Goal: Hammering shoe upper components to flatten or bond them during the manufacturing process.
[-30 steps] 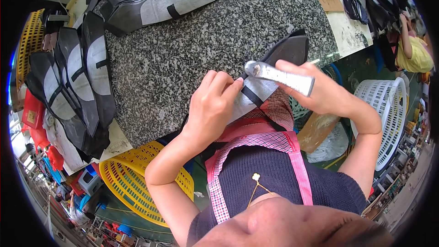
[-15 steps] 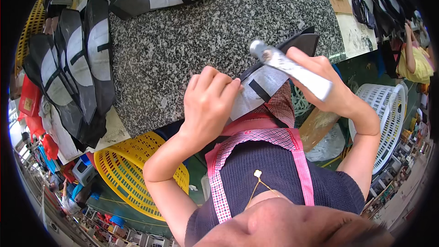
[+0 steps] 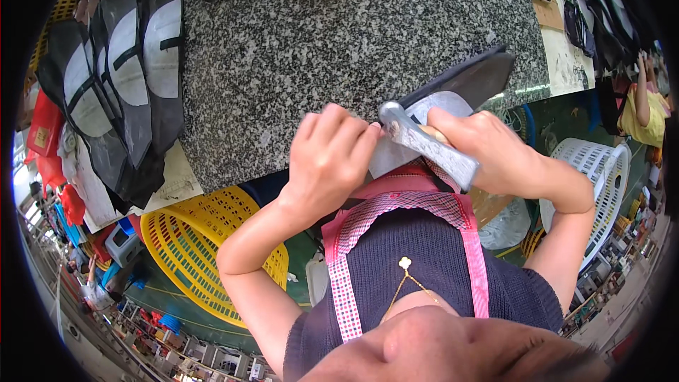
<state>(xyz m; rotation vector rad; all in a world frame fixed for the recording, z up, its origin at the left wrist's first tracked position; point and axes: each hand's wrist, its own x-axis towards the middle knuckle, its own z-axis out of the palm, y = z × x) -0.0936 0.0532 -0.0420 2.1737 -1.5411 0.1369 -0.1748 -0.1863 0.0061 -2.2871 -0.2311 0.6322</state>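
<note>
One speckled slab (image 3: 311, 49); left hand (image 3: 331, 159) holding one dark piece (image 3: 468, 85), right hand (image 3: 495, 147) gripping one hammer (image 3: 428, 144).

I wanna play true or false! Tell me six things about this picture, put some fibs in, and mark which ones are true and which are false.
1. The right hand holds a hammer. True.
2. The left hand touches a black-and-grey piece. True.
3. Both hands wear gloves. False: both are bare.
4. The big basket at the lower left is purple. False: it is a yellow basket.
5. A white basket is at the right side of the picture. True.
6. The top of the table is plain red. False: the tabletop is speckled in black, grey and white.
</note>
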